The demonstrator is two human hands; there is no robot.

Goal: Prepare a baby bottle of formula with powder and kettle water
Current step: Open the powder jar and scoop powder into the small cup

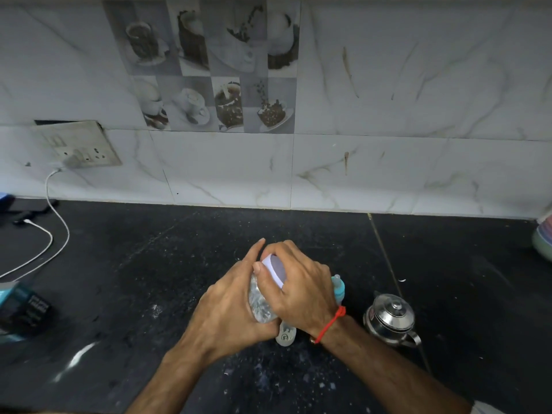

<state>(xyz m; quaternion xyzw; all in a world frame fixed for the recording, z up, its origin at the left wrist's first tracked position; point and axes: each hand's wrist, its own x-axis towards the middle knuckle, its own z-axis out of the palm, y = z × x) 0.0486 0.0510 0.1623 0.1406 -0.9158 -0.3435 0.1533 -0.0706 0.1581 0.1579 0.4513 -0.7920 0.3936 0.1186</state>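
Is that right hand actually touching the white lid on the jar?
Touching. The head view shows the right hand curled over the white lid, thumb pressed against its rim, while the left hand grips the clear jar below.

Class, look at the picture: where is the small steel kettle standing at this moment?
In the head view, the small steel kettle stands on the black counter, lower right of centre, just right of the person's right hand and wrist.
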